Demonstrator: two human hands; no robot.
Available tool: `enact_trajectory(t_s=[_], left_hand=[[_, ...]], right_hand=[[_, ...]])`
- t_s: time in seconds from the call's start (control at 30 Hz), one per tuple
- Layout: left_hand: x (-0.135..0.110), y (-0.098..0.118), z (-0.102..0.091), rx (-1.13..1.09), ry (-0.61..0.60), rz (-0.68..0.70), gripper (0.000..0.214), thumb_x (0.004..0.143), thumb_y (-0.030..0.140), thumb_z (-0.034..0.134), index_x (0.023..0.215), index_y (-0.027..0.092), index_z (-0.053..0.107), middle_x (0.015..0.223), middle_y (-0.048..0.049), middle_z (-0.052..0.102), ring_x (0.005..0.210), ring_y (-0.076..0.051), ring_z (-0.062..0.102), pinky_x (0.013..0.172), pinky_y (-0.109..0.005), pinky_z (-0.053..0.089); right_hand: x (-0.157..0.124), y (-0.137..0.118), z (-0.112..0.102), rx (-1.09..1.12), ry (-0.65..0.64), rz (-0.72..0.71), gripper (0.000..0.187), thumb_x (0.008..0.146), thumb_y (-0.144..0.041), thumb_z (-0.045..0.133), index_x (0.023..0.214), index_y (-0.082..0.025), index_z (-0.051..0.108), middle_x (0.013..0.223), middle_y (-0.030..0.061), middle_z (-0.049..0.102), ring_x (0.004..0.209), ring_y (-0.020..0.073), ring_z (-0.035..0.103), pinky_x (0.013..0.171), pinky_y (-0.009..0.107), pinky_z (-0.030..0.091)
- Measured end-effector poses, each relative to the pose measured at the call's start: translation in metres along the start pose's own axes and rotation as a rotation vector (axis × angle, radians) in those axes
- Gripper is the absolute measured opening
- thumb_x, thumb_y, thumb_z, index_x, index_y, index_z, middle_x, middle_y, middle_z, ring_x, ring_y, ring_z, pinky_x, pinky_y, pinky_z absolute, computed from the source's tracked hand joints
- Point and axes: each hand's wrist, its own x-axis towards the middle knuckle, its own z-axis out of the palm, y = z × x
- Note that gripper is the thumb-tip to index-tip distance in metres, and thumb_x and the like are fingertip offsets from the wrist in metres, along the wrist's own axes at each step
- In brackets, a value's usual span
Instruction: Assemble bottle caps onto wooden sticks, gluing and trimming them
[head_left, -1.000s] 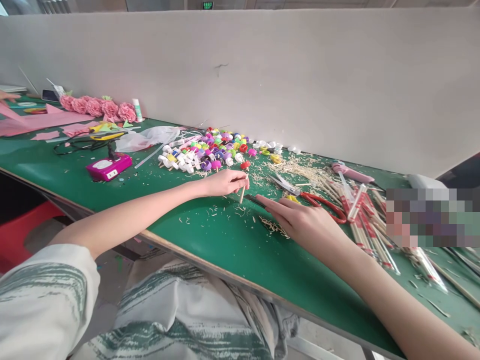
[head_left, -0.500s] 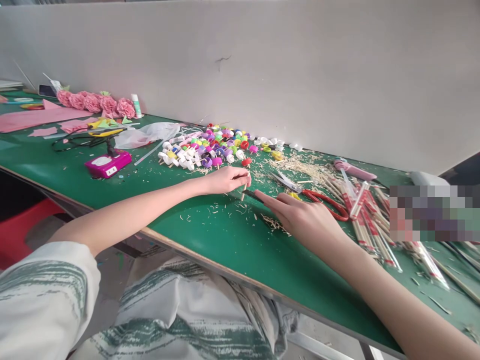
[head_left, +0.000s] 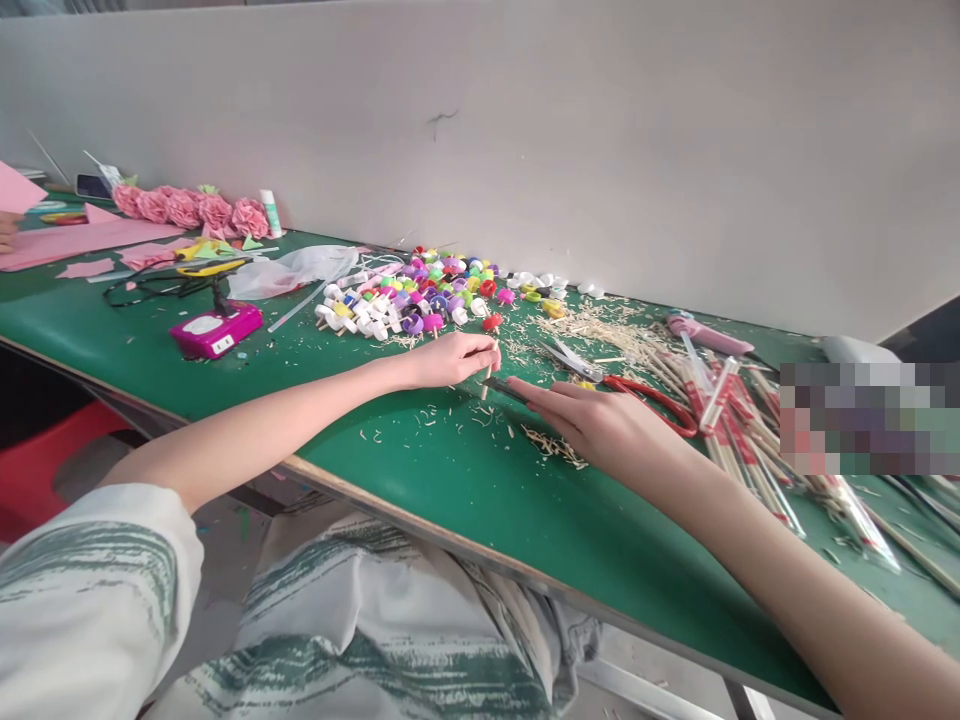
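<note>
My left hand (head_left: 459, 358) pinches a short wooden stick (head_left: 485, 387), whose lower end points down at the green table. A red plastic cap (head_left: 492, 321) shows just beyond my left fingertips; whether it is joined to the stick I cannot tell. In my right hand (head_left: 583, 410), palm down, is a thin dark blade (head_left: 504, 389) reaching left to the stick. The blade's handle is hidden under the fingers. Thin wood shavings (head_left: 551, 447) lie below and around both hands. Behind my left hand is a pile of colourful bottle caps (head_left: 420, 300), several with short sticks in them.
Scissors with red handles (head_left: 652, 397) lie beyond my right hand, with wrapped chopsticks (head_left: 739, 450) to their right. Left stand a magenta power socket (head_left: 217, 330) and pink paper flowers (head_left: 184, 208). Another person's hand (head_left: 7, 230) is at the far left edge, near pink paper (head_left: 90, 238).
Another person's hand and a raised pink sheet have come in at the left edge. My right hand and the blade have shifted very slightly; my left hand keeps its hold on the stick.
</note>
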Motion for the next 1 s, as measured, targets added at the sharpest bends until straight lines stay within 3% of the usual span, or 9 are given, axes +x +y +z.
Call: enact_trajectory(t_s=[0.27, 0.47, 0.67, 0.87, 1.0], left_hand=[[-0.002, 0.004, -0.001, 0.037, -0.006, -0.023, 0.031, 0.095, 0.037, 0.036, 0.088, 0.015, 0.057, 0.07, -0.0007, 0.051, 0.058, -0.01, 0.041, 0.055, -0.026, 0.027], [-0.002, 0.005, 0.0, 0.046, -0.012, 0.023, 0.032, 0.096, 0.039, 0.036, 0.088, 0.016, 0.057, 0.074, -0.0022, 0.056, 0.06, -0.01, 0.043, 0.057, -0.025, 0.03], [-0.002, 0.004, -0.002, 0.044, -0.029, 0.019, 0.031, 0.096, 0.036, 0.036, 0.089, 0.015, 0.058, 0.073, -0.0009, 0.055, 0.053, -0.008, 0.037, 0.054, -0.025, 0.029], [-0.002, 0.005, -0.001, 0.038, -0.028, -0.009, 0.031, 0.096, 0.035, 0.035, 0.091, 0.015, 0.058, 0.071, -0.0001, 0.052, 0.052, -0.008, 0.035, 0.055, -0.026, 0.028], [-0.002, 0.003, 0.0, 0.0, -0.037, -0.004, 0.033, 0.097, 0.035, 0.031, 0.091, 0.015, 0.056, 0.079, -0.0026, 0.056, 0.065, -0.011, 0.047, 0.065, -0.026, 0.036]], right_hand=[[0.005, 0.003, -0.002, 0.088, -0.053, -0.04, 0.044, 0.1, -0.032, 0.031, 0.137, -0.025, 0.053, 0.089, 0.0058, 0.072, 0.069, 0.0148, 0.066, 0.052, 0.023, 0.039], [0.003, 0.002, 0.002, 0.057, -0.081, -0.061, 0.043, 0.1, -0.032, 0.033, 0.137, -0.025, 0.054, 0.078, 0.0029, 0.068, 0.057, 0.0115, 0.059, 0.047, 0.023, 0.03], [-0.001, -0.005, 0.003, -0.118, -0.074, -0.011, 0.044, 0.099, -0.029, 0.033, 0.138, -0.029, 0.053, 0.076, 0.0017, 0.064, 0.047, 0.008, 0.045, 0.042, 0.025, 0.016], [-0.003, -0.006, 0.004, -0.14, -0.061, 0.005, 0.044, 0.099, -0.03, 0.031, 0.138, -0.032, 0.053, 0.076, 0.0009, 0.064, 0.047, 0.0078, 0.042, 0.042, 0.024, 0.016], [-0.004, -0.007, 0.003, -0.123, -0.02, 0.007, 0.044, 0.1, -0.03, 0.03, 0.138, -0.03, 0.053, 0.075, 0.0009, 0.064, 0.047, 0.008, 0.041, 0.042, 0.023, 0.018]])
